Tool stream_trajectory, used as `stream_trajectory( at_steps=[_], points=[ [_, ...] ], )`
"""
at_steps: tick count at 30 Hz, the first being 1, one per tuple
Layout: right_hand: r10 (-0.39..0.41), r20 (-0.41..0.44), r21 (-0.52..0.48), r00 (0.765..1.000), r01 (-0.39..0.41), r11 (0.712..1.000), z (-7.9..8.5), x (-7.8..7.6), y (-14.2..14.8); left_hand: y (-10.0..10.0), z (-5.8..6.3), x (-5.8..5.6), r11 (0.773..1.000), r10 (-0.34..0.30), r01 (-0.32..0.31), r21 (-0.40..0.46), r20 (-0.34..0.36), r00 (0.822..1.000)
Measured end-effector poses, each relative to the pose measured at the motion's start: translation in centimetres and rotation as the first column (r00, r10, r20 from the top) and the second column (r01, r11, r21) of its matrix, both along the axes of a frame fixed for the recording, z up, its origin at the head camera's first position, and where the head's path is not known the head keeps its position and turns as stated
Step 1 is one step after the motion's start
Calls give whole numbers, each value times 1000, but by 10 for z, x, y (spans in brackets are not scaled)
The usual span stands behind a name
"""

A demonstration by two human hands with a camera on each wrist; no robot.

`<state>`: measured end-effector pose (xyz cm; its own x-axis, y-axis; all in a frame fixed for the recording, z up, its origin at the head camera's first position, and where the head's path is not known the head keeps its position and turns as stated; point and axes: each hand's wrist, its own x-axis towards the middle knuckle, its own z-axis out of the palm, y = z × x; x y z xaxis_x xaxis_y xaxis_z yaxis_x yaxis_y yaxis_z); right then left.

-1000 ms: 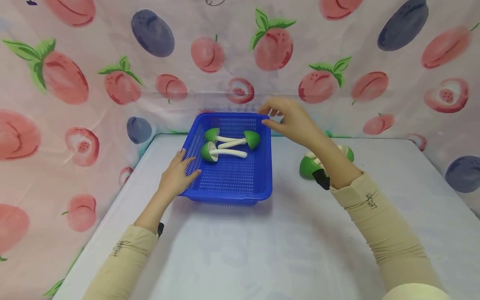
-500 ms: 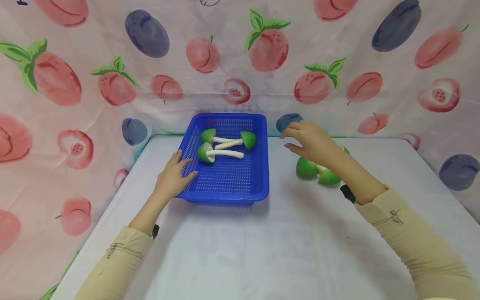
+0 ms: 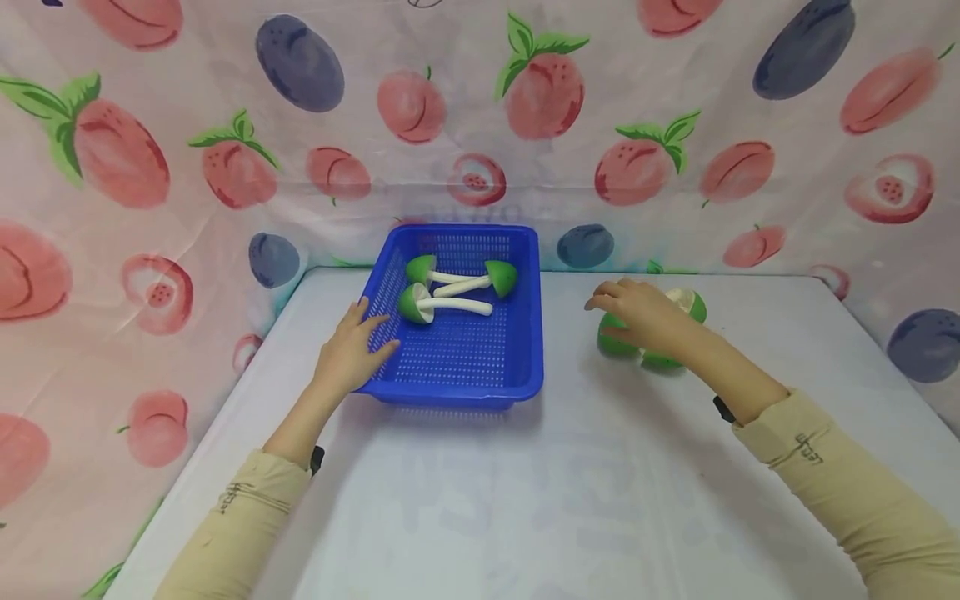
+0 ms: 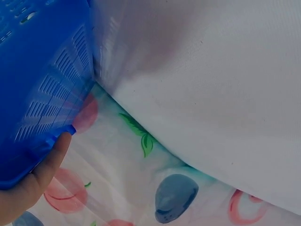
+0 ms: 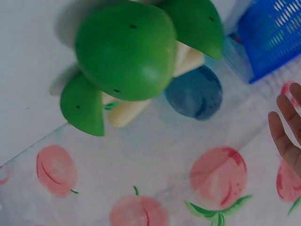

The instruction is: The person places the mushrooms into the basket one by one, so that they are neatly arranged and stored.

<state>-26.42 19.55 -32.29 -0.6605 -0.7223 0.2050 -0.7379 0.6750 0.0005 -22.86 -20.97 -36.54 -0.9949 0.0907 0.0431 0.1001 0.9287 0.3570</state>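
Observation:
A blue plastic basket (image 3: 535, 333) with mesh walls stands left of centre on the table. Inside it lie three toy mushrooms (image 3: 416, 305) with green caps and white stems. My left hand (image 3: 348, 354) rests at the basket's left rim, fingers extended and spread; the left wrist view shows a finger (image 4: 52, 157) against the rim. My right hand (image 3: 641, 315) hovers over a cluster of green mushrooms (image 3: 619, 340) on the table, fingers loosely bent and holding nothing. In the right wrist view, a large green cap (image 5: 127, 52) overlaps others, and the fingers (image 5: 286, 123) stay apart from them.
A white cloth covers the table (image 3: 480, 500). Behind and to the left hangs a pink curtain (image 3: 465, 100) printed with fruit, close to the basket's far side. The table's left edge runs beside my left arm.
My right hand has moved right and down from the basket's far right corner to above the mushroom cluster. The left hand and the basket stay in place.

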Motion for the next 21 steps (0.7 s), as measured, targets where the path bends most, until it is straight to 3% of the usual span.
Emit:
stream_trajectory(
  at_steps=[5, 15, 21],
  points=[
    [-40, 27, 117, 999, 36, 992, -18, -6, 3, -1, 1, 0, 1000, 2, -2, 3, -7, 1000],
    [-45, -67, 284, 997, 63, 957, -46, -14, 9, -1, 2, 2, 1000, 0, 0, 13, -8, 1000],
    [-38, -132, 365, 991, 84, 927, -55, -17, 13, -1, 1, 1, 1000, 7, -7, 7, -6, 1000]
  ],
)
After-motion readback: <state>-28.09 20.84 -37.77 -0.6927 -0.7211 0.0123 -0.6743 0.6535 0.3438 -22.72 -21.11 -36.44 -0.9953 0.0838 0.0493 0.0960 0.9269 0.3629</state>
